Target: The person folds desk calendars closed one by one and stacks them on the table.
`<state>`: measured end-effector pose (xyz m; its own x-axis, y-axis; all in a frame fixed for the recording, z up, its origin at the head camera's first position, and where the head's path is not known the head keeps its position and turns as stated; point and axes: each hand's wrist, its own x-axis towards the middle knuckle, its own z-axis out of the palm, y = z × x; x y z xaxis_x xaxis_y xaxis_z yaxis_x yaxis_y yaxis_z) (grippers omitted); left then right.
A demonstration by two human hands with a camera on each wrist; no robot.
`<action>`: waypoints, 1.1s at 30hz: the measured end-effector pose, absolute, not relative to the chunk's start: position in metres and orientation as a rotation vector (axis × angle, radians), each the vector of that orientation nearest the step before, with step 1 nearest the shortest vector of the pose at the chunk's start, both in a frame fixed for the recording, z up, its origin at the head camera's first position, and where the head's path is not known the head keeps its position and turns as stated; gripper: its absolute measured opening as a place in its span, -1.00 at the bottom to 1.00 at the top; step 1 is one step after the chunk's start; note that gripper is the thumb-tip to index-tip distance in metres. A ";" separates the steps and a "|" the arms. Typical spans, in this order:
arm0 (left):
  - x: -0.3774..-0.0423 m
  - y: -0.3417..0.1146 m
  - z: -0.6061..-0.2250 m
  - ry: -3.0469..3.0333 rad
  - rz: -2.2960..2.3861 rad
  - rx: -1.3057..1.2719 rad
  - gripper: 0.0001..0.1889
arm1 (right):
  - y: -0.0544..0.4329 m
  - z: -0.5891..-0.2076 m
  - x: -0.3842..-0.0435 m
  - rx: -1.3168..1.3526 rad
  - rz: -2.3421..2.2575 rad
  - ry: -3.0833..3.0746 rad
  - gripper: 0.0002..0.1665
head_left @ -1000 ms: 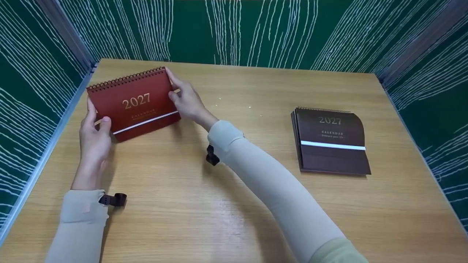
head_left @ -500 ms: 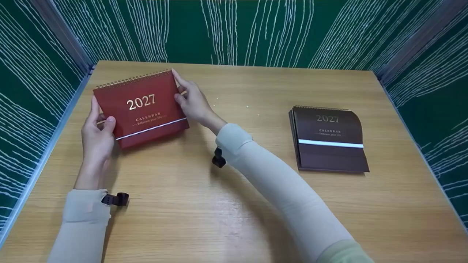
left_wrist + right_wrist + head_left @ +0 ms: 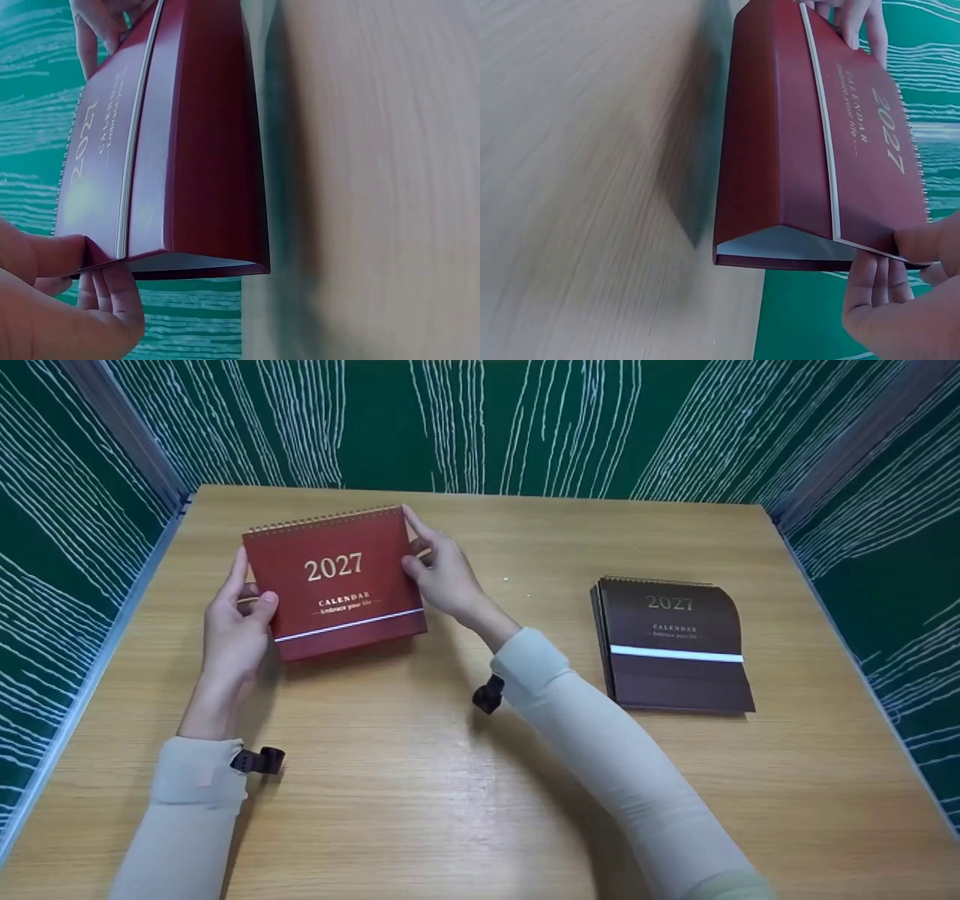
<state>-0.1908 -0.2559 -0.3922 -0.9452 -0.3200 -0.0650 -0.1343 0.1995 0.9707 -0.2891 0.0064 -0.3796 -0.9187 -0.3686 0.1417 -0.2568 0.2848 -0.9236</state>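
Observation:
A red 2027 desk calendar [image 3: 337, 585] with a gold spiral binding and a white band is held up off the table, its left side tilted a little lower. My left hand [image 3: 236, 634] grips its left edge, thumb in front. At the opposite edge my right hand [image 3: 448, 575] pinches it between thumb and fingers. Both wrist views show the calendar [image 3: 150, 150] as a folded stand, hollow at the ends, with a gap between its base and the table. Some fingertips are hidden behind the cover.
A dark brown 2027 desk calendar [image 3: 675, 649] with a white band lies on the right of the wooden table [image 3: 420, 810]. Tiny white specks dot the table between the two calendars. Green walls with white streaks [image 3: 390, 427] surround the table's back and sides.
Both hands have carried the red calendar to the right, and it has become more level. It stays gripped at both edges. The brown calendar has kept its place.

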 end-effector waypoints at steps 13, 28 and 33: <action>-0.198 -0.220 -0.386 -2.372 -1.942 0.261 -0.22 | 0.061 -0.386 -0.276 -0.396 -1.860 2.409 -0.21; -0.219 -0.160 -0.386 -2.451 -1.993 0.134 -0.25 | 0.132 -0.387 -0.267 -0.245 -1.936 2.406 -0.22; -0.225 -0.143 -0.390 -2.457 -2.028 0.111 -0.26 | 0.152 -0.389 -0.264 -0.184 -1.900 2.439 -0.22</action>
